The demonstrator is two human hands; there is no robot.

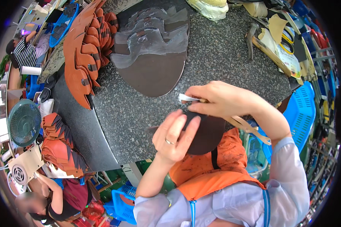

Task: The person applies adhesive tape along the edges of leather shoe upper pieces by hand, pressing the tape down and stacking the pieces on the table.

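Note:
A dark brown leather-like piece (209, 137) lies at the near table edge and hangs over my lap. My left hand (175, 138), with a ring on one finger, grips its upper part, where a darker flap shows between the fingers. Just above, my right hand (219, 99) is closed on a slim tool with a white, flat tip (185, 98); its exact kind is unclear. Beneath my right wrist a tan, stick-like thing (250, 126) sticks out. Farther off, overlapping dark brown pieces (151, 77) lie fanned out, their far parts coated grey.
An overlapping row of orange-brown leather pieces (79, 64) lies along the left. At the back right are a hammer-like tool (251, 39) and yellow-handled scissors (287, 41). Blue baskets (301, 113) stand beside the speckled table (227, 56). A co-worker (45, 200) sits at lower left, near a green fan (24, 123).

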